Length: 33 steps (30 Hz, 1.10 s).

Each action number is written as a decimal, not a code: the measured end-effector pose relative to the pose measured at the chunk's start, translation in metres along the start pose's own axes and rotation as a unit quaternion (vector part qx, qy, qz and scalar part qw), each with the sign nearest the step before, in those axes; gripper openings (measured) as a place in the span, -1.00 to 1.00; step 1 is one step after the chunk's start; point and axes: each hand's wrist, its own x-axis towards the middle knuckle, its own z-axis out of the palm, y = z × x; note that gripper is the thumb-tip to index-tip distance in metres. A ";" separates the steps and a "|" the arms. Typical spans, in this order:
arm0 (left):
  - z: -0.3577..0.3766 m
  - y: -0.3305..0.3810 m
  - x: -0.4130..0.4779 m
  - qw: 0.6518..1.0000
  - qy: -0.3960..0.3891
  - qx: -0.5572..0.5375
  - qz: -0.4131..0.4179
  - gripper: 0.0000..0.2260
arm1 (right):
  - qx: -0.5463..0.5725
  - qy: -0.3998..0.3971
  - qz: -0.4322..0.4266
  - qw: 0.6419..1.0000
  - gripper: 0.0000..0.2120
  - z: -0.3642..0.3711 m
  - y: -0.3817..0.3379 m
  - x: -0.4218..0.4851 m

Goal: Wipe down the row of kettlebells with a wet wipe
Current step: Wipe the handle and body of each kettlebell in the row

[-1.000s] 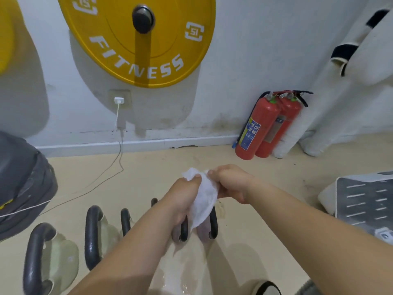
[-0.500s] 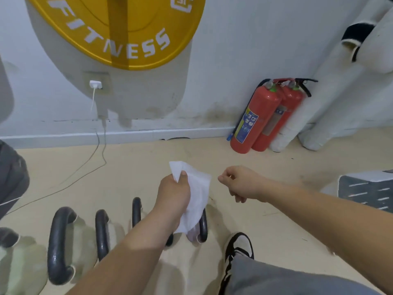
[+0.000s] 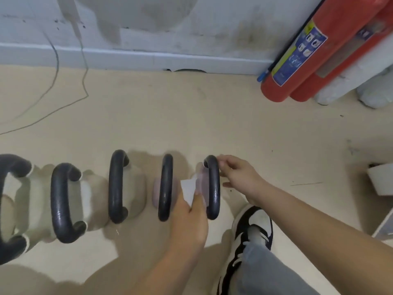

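Pinching wet wipe (image 3: 188,189) in left hand (image 3: 190,218) (grip tight), right hand (image 3: 239,175) loose-fingered, touching rightmost kettlebell handle (image 3: 214,189)

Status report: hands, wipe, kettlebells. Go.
Left hand pinches wet wipe beside end kettlebell. Right hand touches its handle. Shoe close beside, nothing blocking.

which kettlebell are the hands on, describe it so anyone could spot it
Below the red fire extinguishers, a row of kettlebells stands on the floor. It is the kettlebell at the right end, beside the shoe. Only it has the right hand on its handle and the wipe in the left hand against it.
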 end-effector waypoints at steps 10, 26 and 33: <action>-0.004 0.006 0.040 0.992 -0.060 -0.098 -0.052 -0.52 | 0.120 -0.026 -0.022 0.992 -0.64 0.018 0.008 0.004; 0.017 0.060 0.072 0.972 -0.165 0.142 0.087 -0.73 | 0.062 -0.016 -0.022 0.998 -0.83 0.011 0.034 0.024; -0.003 0.045 0.068 0.978 -0.178 -0.104 -0.007 -0.47 | 0.084 0.005 -0.025 0.996 -0.80 0.016 0.031 0.023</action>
